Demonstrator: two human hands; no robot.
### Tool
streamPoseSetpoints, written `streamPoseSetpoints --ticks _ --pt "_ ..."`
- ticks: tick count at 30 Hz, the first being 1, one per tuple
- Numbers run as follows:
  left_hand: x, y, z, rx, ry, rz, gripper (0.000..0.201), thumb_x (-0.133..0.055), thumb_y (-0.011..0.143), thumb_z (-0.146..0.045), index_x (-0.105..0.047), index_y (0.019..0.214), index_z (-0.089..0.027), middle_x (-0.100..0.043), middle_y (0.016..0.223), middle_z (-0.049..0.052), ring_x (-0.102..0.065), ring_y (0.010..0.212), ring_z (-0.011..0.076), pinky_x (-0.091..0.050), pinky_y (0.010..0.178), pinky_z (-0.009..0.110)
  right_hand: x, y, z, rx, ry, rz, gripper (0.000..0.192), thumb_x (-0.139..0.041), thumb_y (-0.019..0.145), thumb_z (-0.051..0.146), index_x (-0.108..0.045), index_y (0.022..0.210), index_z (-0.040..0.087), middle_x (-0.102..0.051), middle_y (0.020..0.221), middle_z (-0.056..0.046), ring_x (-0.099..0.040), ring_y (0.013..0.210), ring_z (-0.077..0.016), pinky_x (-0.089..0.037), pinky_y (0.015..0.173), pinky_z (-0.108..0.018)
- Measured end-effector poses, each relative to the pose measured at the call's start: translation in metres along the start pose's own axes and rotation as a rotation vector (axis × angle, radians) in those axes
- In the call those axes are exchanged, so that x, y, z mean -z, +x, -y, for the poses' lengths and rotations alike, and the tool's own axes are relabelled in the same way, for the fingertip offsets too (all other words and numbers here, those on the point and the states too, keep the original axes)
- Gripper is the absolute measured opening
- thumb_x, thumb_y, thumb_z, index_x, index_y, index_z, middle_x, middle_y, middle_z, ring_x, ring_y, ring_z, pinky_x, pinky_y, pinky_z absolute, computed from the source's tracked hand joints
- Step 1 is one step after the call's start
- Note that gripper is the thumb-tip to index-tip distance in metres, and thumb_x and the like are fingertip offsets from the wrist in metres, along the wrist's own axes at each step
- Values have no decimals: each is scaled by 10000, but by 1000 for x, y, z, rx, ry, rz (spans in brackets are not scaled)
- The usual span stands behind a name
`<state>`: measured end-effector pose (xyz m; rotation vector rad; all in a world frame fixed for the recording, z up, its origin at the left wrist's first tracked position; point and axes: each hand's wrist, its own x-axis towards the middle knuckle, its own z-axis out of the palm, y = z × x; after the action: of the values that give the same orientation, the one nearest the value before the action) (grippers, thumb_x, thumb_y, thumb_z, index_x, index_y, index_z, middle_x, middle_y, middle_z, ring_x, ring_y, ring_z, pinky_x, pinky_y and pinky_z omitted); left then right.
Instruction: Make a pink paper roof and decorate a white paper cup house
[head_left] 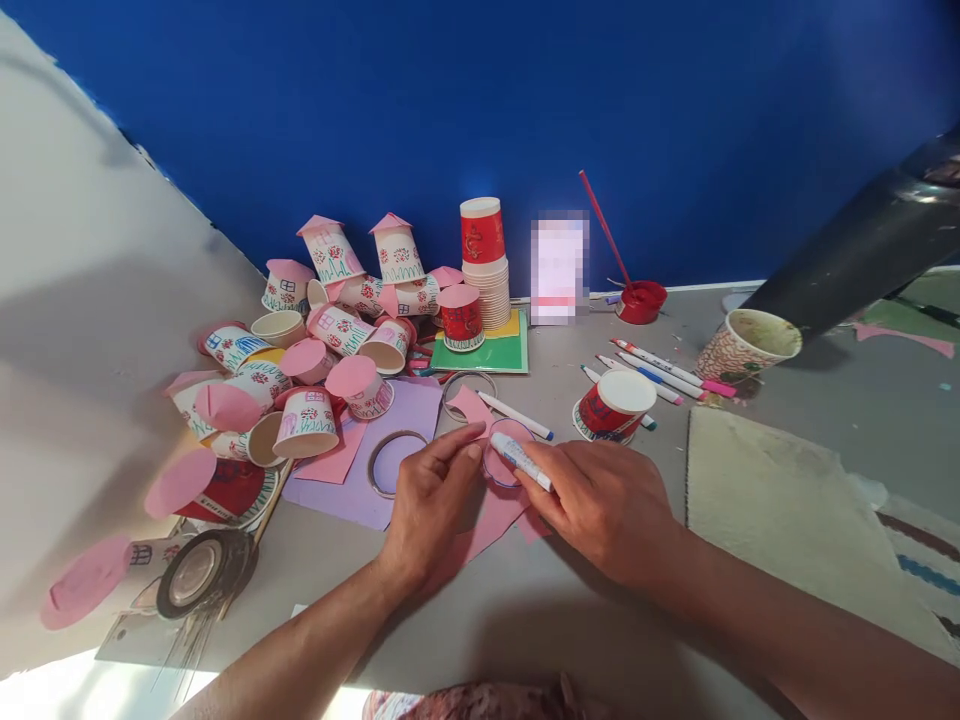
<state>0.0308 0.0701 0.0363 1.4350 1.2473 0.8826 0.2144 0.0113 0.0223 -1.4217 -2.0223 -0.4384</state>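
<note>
Right hand: I see my right hand point(600, 505) pinching a white marker point(520, 461) with a blue cap, its tip at a clear ring point(508, 452).
Left hand: my left hand point(433, 497) lies flat with the fingers together, and the forefinger presses down the pink paper point(491, 515) just beside the ring.
Pink paper: it lies on the grey floor surface point(525, 620) under both hands — the ring sits on top of it.
Near things: a second ring point(390, 462) rests on a purple sheet point(356, 495); an upside-down red cup point(613, 405) stands just behind my right hand, and loose markers point(660, 372) lie behind it.
Left side: a heap of decorated paper cups point(330, 330) with pink roofs, and a tape roll point(199, 572).
Room: a blue wall point(450, 100) stands behind the surface — at its foot are a stack of cups point(484, 262) and a red paint pot point(641, 300); a beige mat point(780, 510) lies on the right.
</note>
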Motion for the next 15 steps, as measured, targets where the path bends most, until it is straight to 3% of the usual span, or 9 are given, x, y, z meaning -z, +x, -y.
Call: streamPoseSetpoints --ticks 3,7,11,15 --pt "4 5 -8 37 -22 44 314 -678 864 -413 -846 936 -158 -796 853 79 -704 811 218 -552 742 301 0 -2 1 48 27 24 186 -616 1028 251 -711 1151 150 -688 654 24 -637 590 -158 -318 616 -349" --pt "6 9 -19 -8 132 59 266 -666 797 -336 -778 628 -164 -643 574 23 -525 585 142 -417 536 244 -2 -6 2 79 45 38 238 -619 1023 250 -686 1222 137 -677 664 29 -626 608 -157 -327 625 -353" --pt "3 7 -20 30 141 19 249 -669 766 -329 -761 609 -160 -655 573 19 -519 561 134 -393 503 230 -1 -6 3 70 48 53 204 -607 1024 240 -696 1173 132 -685 666 21 -629 599 -155 -332 623 -357" --pt "0 3 -14 16 83 -10 202 -694 776 -303 -779 660 -161 -701 618 14 -569 586 137 -459 568 234 1 -4 3 27 46 46 205 -600 1026 236 -694 1187 151 -701 645 26 -643 576 -145 -334 613 -346"
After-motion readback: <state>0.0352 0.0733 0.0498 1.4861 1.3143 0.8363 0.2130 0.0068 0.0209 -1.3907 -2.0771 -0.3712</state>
